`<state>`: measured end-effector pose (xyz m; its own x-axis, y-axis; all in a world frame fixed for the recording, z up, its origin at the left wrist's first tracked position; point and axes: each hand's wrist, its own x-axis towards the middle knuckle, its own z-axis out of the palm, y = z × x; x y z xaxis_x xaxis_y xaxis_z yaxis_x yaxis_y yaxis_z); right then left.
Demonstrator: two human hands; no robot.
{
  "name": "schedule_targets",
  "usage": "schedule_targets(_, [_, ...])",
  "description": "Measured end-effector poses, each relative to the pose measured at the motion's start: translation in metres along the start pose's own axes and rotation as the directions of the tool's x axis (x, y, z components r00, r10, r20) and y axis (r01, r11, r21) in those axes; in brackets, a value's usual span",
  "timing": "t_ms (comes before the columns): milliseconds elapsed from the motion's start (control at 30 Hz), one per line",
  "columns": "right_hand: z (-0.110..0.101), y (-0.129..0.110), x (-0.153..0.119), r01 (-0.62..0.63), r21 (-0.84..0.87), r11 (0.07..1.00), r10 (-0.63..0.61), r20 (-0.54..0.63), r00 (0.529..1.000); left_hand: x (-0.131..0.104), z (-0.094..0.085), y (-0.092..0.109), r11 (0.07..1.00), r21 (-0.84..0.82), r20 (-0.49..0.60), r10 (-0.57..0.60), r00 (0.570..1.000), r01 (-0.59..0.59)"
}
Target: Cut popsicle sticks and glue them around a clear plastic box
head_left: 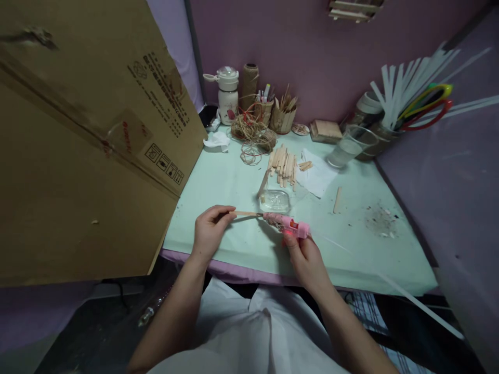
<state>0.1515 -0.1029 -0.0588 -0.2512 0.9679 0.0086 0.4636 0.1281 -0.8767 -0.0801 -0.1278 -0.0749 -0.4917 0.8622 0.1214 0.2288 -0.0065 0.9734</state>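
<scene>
Between the thumb and fingers of my left hand [212,229] is one end of a wooden craft stick [246,213], held level above the table. My right hand [307,257] grips a pink hot glue gun [286,223] by its handle, and a red light glows on it. The gun's nozzle points left and meets the stick's far end; whether they touch I cannot tell. A long white glue stick [421,299] trails toward the lower right behind the gun. Just beyond the nozzle sits a small clear dish [275,200].
A pile of craft sticks [284,165] lies mid-table beside a white tissue [316,174]. Tangled twine [251,132], a white bottle [227,96] and stick holders stand behind. At right are a clear cup [349,148] and scissors [429,109]. A large cardboard box [89,145] blocks the left.
</scene>
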Motion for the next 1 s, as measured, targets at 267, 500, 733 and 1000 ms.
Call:
schedule_targets(267, [-0.001, -0.003, 0.001, 0.02, -0.082, 0.996, -0.017, 0.032, 0.999, 0.0, 0.0, -0.002, 1.0, 0.009, 0.0, 0.009, 1.0, -0.009])
schedule_targets(500, [-0.013, -0.009, 0.002, 0.063, -0.108, 0.992, -0.058, 0.053, 0.997, 0.0, 0.0, 0.001, 1.0, 0.016, -0.002, 0.012, 1.0, -0.012])
schedule_targets(733, [-0.038, -0.015, -0.018, -0.044, 0.411, 0.911, 0.163, -0.259, 0.952, 0.001, -0.001, 0.0, 0.999, -0.008, -0.026, -0.042, 0.999, 0.042])
schedule_targets(1000, [-0.102, 0.038, 0.047, 0.067, 0.747, 0.662, 0.48, -0.49, 0.728, 0.007, -0.005, 0.015, 0.996, -0.057, -0.088, -0.079, 0.993, 0.074])
